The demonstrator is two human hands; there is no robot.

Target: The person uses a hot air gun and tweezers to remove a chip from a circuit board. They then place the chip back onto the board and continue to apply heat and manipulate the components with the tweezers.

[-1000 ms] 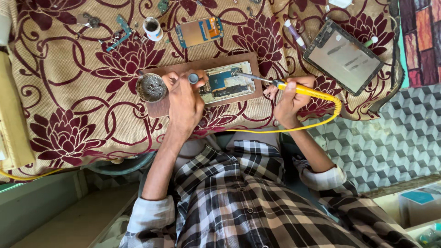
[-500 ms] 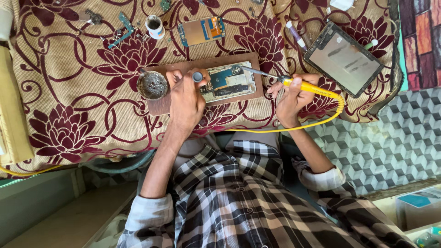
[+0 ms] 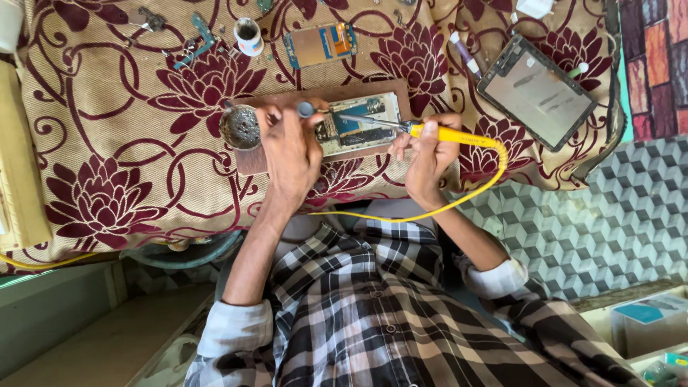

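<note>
1. The cloth (image 3: pixel 107 122), cream with maroon flowers, covers the whole work surface and keeps small parts from sliding off.
2. A tablet (image 3: pixel 537 92) lies face up at 2 o'clock, well apart from the work, parked out of the iron's way.
3. A brown board (image 3: pixel 252 159) sits at the centre as a firm base that shields the cloth from heat.
4. The open phone (image 3: pixel 358 125) lies flat on the board, circuit side up, between the 2 hands.
5. The left hand (image 3: pixel 290 147) rests on the board at the phone's 9 o'clock edge, fingers curled and clenched around a small grey-tipped tool (image 3: pixel 306 109), likely steadying the phone.
6. The right hand (image 3: pixel 426 154) grasps the yellow iron (image 3: pixel 448 135) like a pen from 3 o'clock, which suits fine control; its tip reaches over the phone's boards.
7. The yellow cord (image 3: pixel 459 197) loops back toward 6 o'clock, clear of the phone.
8. A round tin (image 3: pixel 239 127) stands just beside the left hand, within easy reach.
9. A second board (image 3: pixel 319 44) and a white cup (image 3: pixel 249 36) lie at 12 o'clock, set aside.
</note>
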